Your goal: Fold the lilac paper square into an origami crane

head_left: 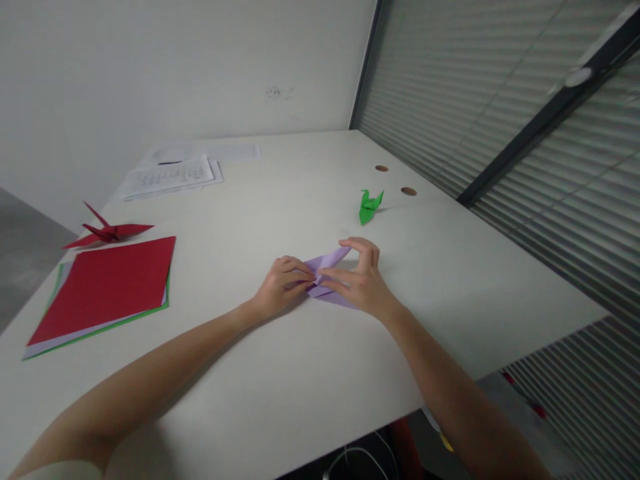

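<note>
Lilac paper, partly folded into a long pointed shape (327, 273), lies flat on the white table (300, 373) near the middle of its near half, and both hands are on it. The left hand (281, 285) presses down on the paper's left end with curled fingers, closed onto the sheet. The right hand (361, 279) covers the right part, thumb and forefinger pinched narrow on the upper pointed flap, the other fingers bent above it. The two hands nearly meet over the fold.

Toward the left edge of the table rests a stack of coloured sheets, red on top (107, 283), with green and pale edges showing beneath. Just beyond it, close to the left edge, sits a red paper crane (107, 232). A green paper crane (370, 205) stands toward the right edge, near two small round holes (409, 191). Printed white papers (173, 177) lie at the far left corner
</note>
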Available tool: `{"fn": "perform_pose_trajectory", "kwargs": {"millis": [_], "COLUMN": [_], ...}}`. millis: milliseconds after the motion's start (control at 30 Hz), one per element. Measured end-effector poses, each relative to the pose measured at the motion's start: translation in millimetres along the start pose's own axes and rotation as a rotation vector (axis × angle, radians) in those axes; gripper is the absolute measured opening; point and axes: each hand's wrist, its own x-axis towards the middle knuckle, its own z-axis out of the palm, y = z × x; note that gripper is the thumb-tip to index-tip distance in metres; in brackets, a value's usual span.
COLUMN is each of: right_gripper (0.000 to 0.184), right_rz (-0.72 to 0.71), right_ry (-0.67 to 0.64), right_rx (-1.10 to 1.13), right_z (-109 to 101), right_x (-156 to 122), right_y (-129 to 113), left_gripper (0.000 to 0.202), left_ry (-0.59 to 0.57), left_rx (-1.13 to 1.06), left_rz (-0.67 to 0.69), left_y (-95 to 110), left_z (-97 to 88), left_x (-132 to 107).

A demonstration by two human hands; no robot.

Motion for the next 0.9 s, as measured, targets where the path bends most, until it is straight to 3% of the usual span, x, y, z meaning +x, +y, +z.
{"fn": "perform_pose_trajectory", "kwargs": {"millis": [233,300,400,467,567,633,767,900], "right_gripper": [0.013,0.023,0.059,0.070,0.062,0.054,0.036,0.033], "right_rz": [0.000,0.110,0.398,0.565,0.750,0.808,0.869,0.884], "right_ry": [0.009,0.055,0.185,0.176,-0.040,-0.152,-0.126,-0.099], "right_rx": [0.025,0.087,0.265,0.463,0.826,0.951,0.987,0.948], "right_z": [6.0,7.6,12.1,16.8,23.6,26.2,26.7,26.5], "right_x": [-1.3,-1.2,-1.2,-1.8,-2.8,-2.4,-0.5,-0.9], "right_y": [-6.4,-4.9,3.2,10.6,17.1,16.3,11.2,11.7], "left_gripper": [0.012,0.013,0.011,0.011,0.016,0.018,0.020,0.022], "left_ry": [0.025,0.047,0.106,0.167,0.222,0.213,0.157,0.158], "left_rx": [-0.003,-0.094,-0.206,-0.251,-0.388,-0.483,-0.577,-0.619], "left_rz": [-0.080,-0.140,-0.240,-0.325,-0.443,-0.478,-0.514,-0.562], "left_y": [3.6,4.9,4.8,2.9,-0.3,-0.5,4.6,8.9], "left_z": [1.1,1.6,1.3,1.0,1.7,2.4,2.2,1.1], "left_x": [-2.8,-2.5,-0.5,1.2,2.7,2.9,2.7,3.1]}}
